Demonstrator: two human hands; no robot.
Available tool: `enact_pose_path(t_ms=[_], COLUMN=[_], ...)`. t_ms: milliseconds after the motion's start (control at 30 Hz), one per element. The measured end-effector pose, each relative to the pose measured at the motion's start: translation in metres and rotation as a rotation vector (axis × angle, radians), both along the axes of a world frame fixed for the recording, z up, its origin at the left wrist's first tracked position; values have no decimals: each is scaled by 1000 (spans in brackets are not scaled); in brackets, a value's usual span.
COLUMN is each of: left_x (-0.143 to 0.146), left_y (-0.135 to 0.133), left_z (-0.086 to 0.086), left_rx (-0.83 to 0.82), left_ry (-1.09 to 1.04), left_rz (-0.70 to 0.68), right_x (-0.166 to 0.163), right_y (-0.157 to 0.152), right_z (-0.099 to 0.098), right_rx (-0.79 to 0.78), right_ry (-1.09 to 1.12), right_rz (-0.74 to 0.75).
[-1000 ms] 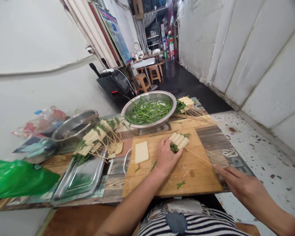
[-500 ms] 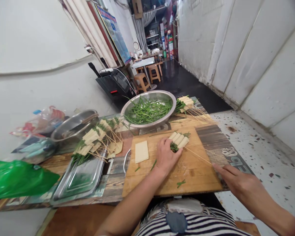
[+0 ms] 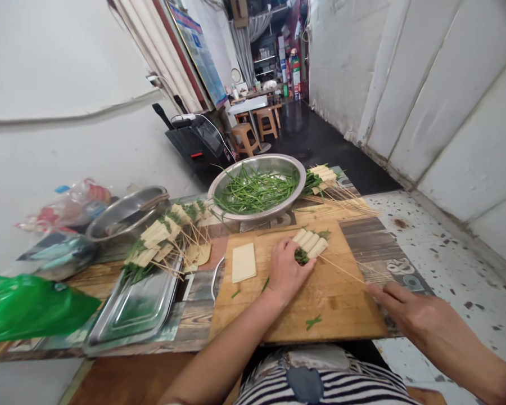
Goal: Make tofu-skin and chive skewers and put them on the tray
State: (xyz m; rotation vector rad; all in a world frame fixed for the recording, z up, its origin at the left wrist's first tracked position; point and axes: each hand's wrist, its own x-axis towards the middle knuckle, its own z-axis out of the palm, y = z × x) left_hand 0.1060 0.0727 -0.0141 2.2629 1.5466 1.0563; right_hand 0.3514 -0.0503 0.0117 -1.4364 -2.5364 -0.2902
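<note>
My left hand (image 3: 289, 270) presses its fingers and thumb around several pale tofu-skin rolls (image 3: 311, 243) stuffed with green chives, lying side by side on the wooden cutting board (image 3: 320, 298). A thin bamboo skewer (image 3: 346, 269) runs from the nearest roll toward the lower right. Its other end is pinched in my right hand (image 3: 417, 312), off the board's right edge. How deep the skewer sits in the rolls is hidden. To the left of my left hand lies a stack of flat tofu-skin sheets (image 3: 244, 262). Chive scraps (image 3: 313, 322) are scattered on the board.
Behind the board stands a steel basin (image 3: 257, 214) of chives. Finished skewers (image 3: 156, 236) rest on a metal tray (image 3: 135, 309) at left, and more skewers (image 3: 324, 175) lie at back right. A green plastic bag (image 3: 34, 306) and another steel bowl (image 3: 126, 194) occupy the left side.
The view has shifted slightly. Both hands keep the same grip on the rolls and the skewer, with little visible movement between them.
</note>
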Motion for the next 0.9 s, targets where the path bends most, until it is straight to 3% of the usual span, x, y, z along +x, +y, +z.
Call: enact_pose_path(t_ms=[333, 533, 900], left_x=[-1, -1, -1], left_y=[2, 3, 4], left_z=[2, -3, -3], left_rx=[-15, 19, 28], left_ry=[-29, -49, -65], left_rz=[-20, -24, -24], right_x=[2, -2, -9], right_y=[7, 15, 19], right_z=[-17, -15, -36], right_rx=[-39, -6, 68], right_ry=[100, 109, 157], right_rz=[-32, -3, 7])
